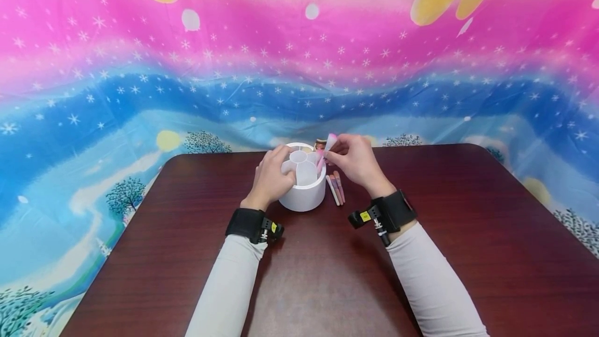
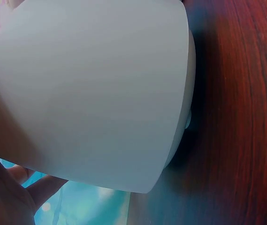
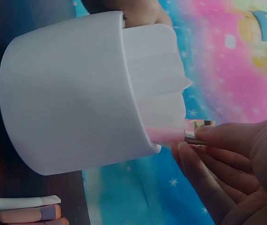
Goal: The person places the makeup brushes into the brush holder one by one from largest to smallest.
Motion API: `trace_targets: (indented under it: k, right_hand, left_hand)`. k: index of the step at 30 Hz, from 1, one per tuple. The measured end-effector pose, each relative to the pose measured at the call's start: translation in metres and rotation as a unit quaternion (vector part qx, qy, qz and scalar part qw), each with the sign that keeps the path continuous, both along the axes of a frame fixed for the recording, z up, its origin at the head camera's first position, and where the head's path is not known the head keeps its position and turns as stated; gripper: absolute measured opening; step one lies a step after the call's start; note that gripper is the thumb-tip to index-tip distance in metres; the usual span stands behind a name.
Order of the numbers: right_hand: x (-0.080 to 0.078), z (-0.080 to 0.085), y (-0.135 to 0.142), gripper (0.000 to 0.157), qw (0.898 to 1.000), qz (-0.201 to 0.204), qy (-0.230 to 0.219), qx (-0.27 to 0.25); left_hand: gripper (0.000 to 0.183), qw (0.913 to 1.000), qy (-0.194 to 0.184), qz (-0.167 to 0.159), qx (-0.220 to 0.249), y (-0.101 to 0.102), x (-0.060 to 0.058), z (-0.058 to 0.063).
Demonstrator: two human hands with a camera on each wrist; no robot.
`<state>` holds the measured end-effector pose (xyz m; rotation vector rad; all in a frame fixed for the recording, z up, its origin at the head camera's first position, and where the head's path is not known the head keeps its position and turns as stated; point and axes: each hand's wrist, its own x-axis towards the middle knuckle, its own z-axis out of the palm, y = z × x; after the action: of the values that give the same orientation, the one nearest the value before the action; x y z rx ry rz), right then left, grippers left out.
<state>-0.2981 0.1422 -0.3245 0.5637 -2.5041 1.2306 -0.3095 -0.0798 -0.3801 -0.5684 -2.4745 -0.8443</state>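
Indoor set: table (image 1: 318,285), printed backdrop (image 1: 281,66)

The holder (image 1: 302,199) on the table (image 1: 309,295) has a brush (image 3: 168,134) partly inside, three sticks (image 1: 335,189) at right and cloth (image 1: 281,40) behind.

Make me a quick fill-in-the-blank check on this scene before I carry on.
1. The left hand holds a round holder coloured ____.
2. The right hand pinches a brush whose handle is ____.
3. Beside the holder, the slim items lying on the table number ____.
4. Both wrist straps are ____.

Missing words: white; pink; three; black.
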Motion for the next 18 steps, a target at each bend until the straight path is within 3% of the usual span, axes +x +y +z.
trace_targets:
  k: [10, 18]
  right_hand:
    - [-0.0012, -0.006, -0.0002, 0.008, 0.997, 0.003, -0.009, 0.079]
    - [-0.0017, -0.0035, 0.0014, 0.011, 0.996, 0.001, -0.008, 0.087]
  left_hand:
    - [0.047, 1.0, -0.002, 0.001, 0.0, 0.0003, -0.0008, -0.0012]
    - [0.046, 1.0, -0.004, 0.002, 0.0, -0.0001, 0.0001, -0.0004]
